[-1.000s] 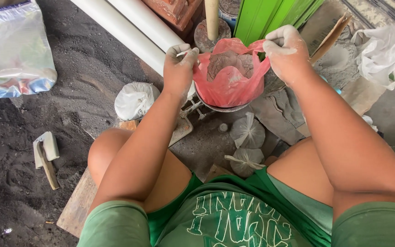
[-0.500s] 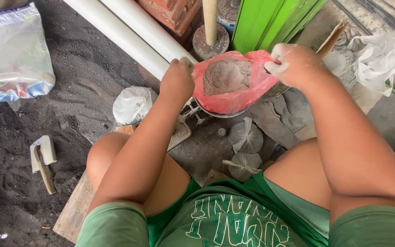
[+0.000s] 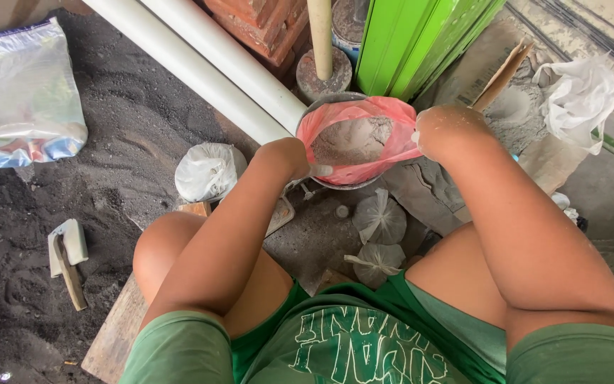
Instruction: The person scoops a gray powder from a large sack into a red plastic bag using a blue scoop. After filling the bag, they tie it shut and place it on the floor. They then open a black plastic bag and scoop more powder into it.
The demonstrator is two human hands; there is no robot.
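A red plastic bag [image 3: 385, 117] lines a round metal bowl [image 3: 339, 185] and holds grey powder [image 3: 353, 139]. My left hand [image 3: 289, 156] grips the bag's left rim, fingers curled at its edge. On the right rim, my right hand [image 3: 438, 131], dusted with powder, clasps the bag. The bowl sits on the ground between my bare knees, just in front of a wooden pole [image 3: 321, 35].
White pipes [image 3: 200, 57] run diagonally behind the bowl, beside red bricks [image 3: 264, 21] and a green panel [image 3: 413, 43]. Tied clear bags of powder [image 3: 207, 171] [image 3: 380, 217] lie nearby. A trowel [image 3: 65, 256] rests on dark sand at left; a large clear bag [image 3: 19, 99] lies far left.
Both hands have lowered from holding the bag's mouth up to gripping its sides; the bag now tilts toward me, showing the powder inside.
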